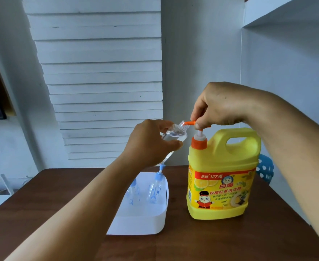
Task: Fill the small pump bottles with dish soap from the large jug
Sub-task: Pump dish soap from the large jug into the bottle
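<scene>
The tall yellow plastic jug [221, 176], labelled "白猫" and "多送127克", stood mid-worktop [192, 240]. Right hand [222, 106] fingers pinched its orange pump spout [246, 123]; left hand [149, 144] gripped a tilted clear uncapped bottle [175, 134] at the spout.

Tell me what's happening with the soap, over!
Left hand holds open clear bottle tilted at orange spout. Right hand grips pump head on yellow jug. Nothing blocking.
</scene>
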A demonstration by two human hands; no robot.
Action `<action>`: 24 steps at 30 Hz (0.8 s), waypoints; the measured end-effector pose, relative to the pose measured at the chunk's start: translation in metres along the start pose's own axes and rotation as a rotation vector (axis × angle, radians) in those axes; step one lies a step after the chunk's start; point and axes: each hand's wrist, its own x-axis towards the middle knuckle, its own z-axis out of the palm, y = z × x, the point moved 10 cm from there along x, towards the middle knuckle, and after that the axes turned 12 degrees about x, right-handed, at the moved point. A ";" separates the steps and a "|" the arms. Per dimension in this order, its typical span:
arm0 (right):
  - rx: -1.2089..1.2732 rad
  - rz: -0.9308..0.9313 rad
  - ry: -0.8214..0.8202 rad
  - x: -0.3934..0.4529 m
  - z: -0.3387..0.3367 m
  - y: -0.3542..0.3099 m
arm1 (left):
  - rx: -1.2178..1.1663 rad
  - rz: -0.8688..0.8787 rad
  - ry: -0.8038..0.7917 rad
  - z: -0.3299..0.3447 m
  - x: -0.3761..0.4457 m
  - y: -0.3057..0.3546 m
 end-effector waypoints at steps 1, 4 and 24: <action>0.006 0.000 0.012 0.000 0.001 0.001 | -0.004 -0.002 0.000 0.001 0.000 -0.001; -0.013 0.015 0.012 -0.001 0.010 0.004 | -0.002 -0.017 -0.024 0.009 -0.002 -0.005; -0.013 0.019 -0.020 -0.005 0.015 0.003 | 0.042 -0.043 -0.052 0.009 -0.008 -0.004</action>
